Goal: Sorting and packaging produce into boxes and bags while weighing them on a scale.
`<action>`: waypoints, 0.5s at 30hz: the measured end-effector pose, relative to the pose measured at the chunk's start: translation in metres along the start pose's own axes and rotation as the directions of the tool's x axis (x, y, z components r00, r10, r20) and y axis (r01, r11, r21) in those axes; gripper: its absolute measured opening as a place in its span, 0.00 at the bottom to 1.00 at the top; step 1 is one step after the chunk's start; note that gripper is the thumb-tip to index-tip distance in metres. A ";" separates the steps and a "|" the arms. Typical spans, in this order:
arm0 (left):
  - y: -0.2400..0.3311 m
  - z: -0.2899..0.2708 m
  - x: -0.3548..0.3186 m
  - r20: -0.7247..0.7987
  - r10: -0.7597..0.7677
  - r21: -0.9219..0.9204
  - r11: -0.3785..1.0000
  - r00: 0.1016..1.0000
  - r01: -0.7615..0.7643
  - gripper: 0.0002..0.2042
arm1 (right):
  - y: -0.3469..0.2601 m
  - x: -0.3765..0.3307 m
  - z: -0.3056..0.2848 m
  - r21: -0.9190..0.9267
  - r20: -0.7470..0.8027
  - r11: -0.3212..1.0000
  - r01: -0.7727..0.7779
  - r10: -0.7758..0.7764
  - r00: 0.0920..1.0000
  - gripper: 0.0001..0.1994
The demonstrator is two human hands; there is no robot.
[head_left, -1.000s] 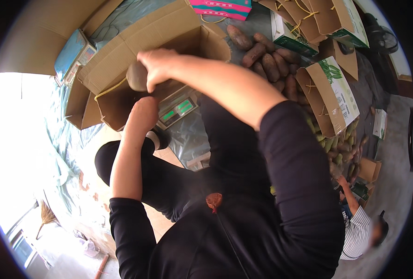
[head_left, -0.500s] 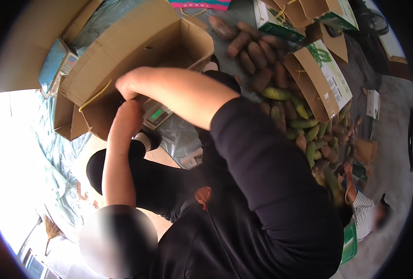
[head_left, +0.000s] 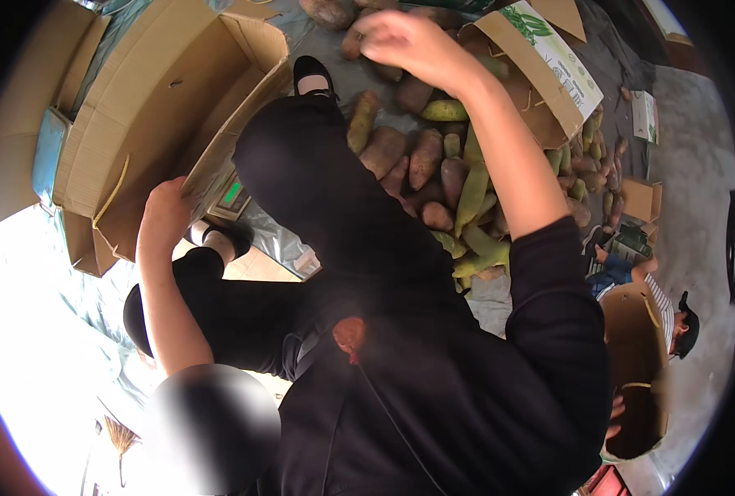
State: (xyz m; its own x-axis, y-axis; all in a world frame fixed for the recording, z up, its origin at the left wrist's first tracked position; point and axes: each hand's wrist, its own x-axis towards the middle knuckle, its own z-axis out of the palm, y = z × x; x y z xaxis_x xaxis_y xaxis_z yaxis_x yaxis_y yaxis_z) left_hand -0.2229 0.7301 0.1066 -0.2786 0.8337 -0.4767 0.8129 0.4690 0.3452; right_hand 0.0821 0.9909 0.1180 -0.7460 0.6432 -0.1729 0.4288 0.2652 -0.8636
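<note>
A large brown cardboard box (head_left: 115, 124) lies open at the left, a yellow cord handle (head_left: 117, 194) on its side. My left hand (head_left: 167, 211) grips the near edge of this box, fingers curled over the cardboard. Beside it, partly covered by the box, is a scale (head_left: 225, 198) with a lit green display. My right hand (head_left: 392, 41) is above the far end of a pile of long brown and green gourd-like vegetables (head_left: 425, 157). Its fingers are loosely bent, slightly blurred, and nothing shows in them.
An open white-and-green carton (head_left: 549, 74) lies on the pile's far right. Another person in a striped shirt (head_left: 661, 302) sits at the right. Nearer, someone's hand (head_left: 615, 416) touches an upright cardboard box (head_left: 636, 355). My shoe (head_left: 312, 76) rests between box and pile.
My right hand has left the cardboard box and swung right over the vegetables. My left hand stays at the box edge. The view has shifted, and an upright box has appeared at the lower right.
</note>
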 end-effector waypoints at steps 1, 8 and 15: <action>0.003 -0.001 0.000 0.003 0.006 0.003 1.000 1.000 -0.006 0.12 | 0.019 -0.021 -0.002 -0.022 -0.048 0.996 -0.089 0.088 0.995 0.18; 0.012 -0.002 -0.002 0.047 -0.071 -0.055 0.996 0.996 0.074 0.13 | 0.155 -0.159 0.019 -0.136 -0.545 0.873 -0.469 0.329 0.771 0.24; 0.008 -0.003 0.001 0.054 -0.053 -0.043 0.998 0.997 0.056 0.15 | 0.252 -0.270 0.029 -0.002 -0.804 0.652 -0.758 0.450 0.389 0.30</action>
State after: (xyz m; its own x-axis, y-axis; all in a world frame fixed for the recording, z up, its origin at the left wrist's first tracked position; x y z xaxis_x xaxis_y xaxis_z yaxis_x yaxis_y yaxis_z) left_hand -0.2179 0.7357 0.1116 -0.2933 0.7906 -0.5376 0.7735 0.5267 0.3527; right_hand 0.3768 0.8630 -0.0672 0.3126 0.9469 -0.0746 0.8461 -0.3133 -0.4313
